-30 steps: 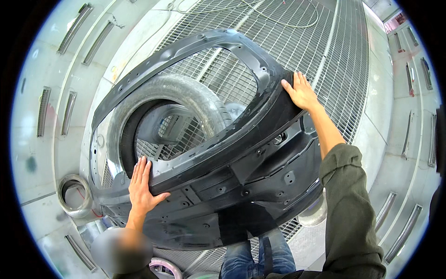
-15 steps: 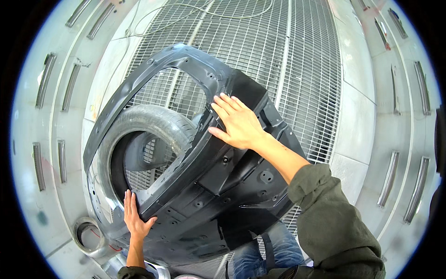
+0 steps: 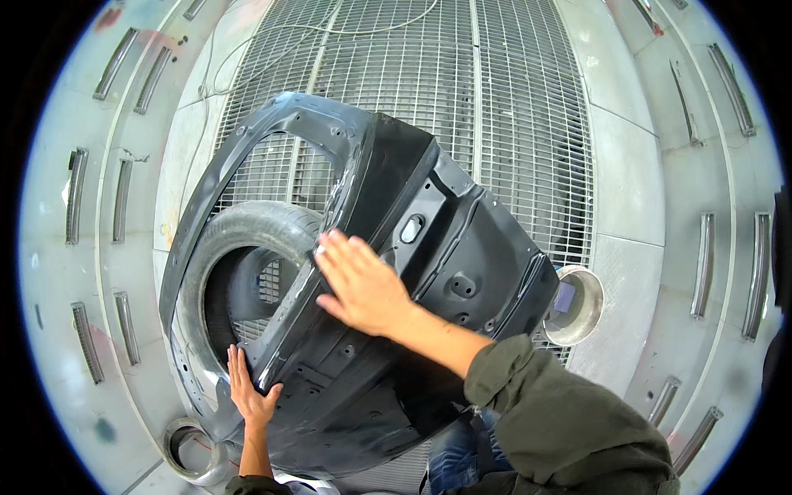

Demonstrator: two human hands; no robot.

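A large black car tailgate panel with a window opening lies across a grey tyre. My left hand lies on the lower left part of the window's frame, fingers stretched out and thumb apart. My right hand lies flat on the same frame higher up and to the right, near the middle of the view, fingers extended. Part of the tyre shows through the opening; the rest is hidden by the panel.
A metal grating spans the floor under the panel, with cables at the top. A steel bowl with a purple block stands right of the panel, and a round container at lower left. Pale walls with slotted strips flank both sides.
My right hand has slid from the panel's far upper corner down along the frame toward my left hand. The view has shifted, and the bowl at right now shows beside the panel.
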